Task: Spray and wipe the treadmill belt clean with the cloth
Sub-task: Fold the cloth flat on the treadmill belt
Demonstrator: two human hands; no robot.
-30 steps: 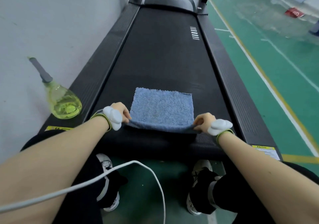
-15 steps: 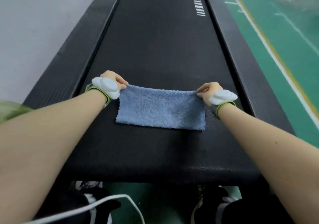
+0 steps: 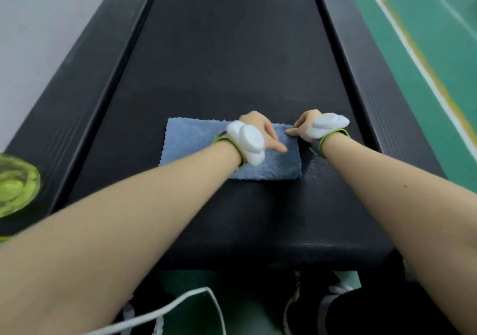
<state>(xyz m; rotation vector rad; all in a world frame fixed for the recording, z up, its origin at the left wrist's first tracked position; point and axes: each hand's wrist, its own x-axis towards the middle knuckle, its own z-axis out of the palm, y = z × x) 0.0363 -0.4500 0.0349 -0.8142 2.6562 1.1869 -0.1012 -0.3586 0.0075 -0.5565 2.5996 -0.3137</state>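
The belt (image 3: 232, 63) runs on ahead of both hands and under them, so the whole length beyond the fingers is likely unwiped as yet. The cloth (image 3: 188, 141) lies spread flat on the belt beneath the left hand (image 3: 260, 130), its free part reaching out to that hand's left. Opened out like this, it covers more belt on each pass. The bottle (image 3: 15, 185) stands well off to the left of the left hand, on the side rail, put aside so both hands are free for wiping.

The left hand rests on the cloth's right half. It looks flat, with straight fingers pressing down, though blur makes that unsure. The right hand (image 3: 304, 125), just beside it, pinches the cloth's far right corner, probably to keep it from bunching.
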